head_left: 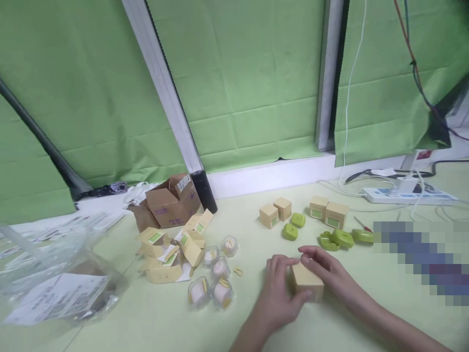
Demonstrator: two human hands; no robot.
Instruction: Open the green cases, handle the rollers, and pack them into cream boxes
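A small cardboard box (307,281), pale tan, rests on the light green surface between my hands. My left hand (279,288) grips its left side, with the thumb along the front. From the right and above, my right hand (327,271) holds the top and right side. Behind the box lie two green rounded cases (290,231) beside a pair of similar small boxes (269,215). Further right are more green pieces (342,238), one looking opened, in front of another two boxes (336,215). The contents of the held box are hidden.
Left of my hands are several clear-wrapped pale items (222,292) and a small yellow loop (238,272). Beyond are flattened opened boxes (164,266), a brown carton (170,203) and a plastic bag (73,288). At right are a screwdriver (362,224), power strip (410,194) and cables.
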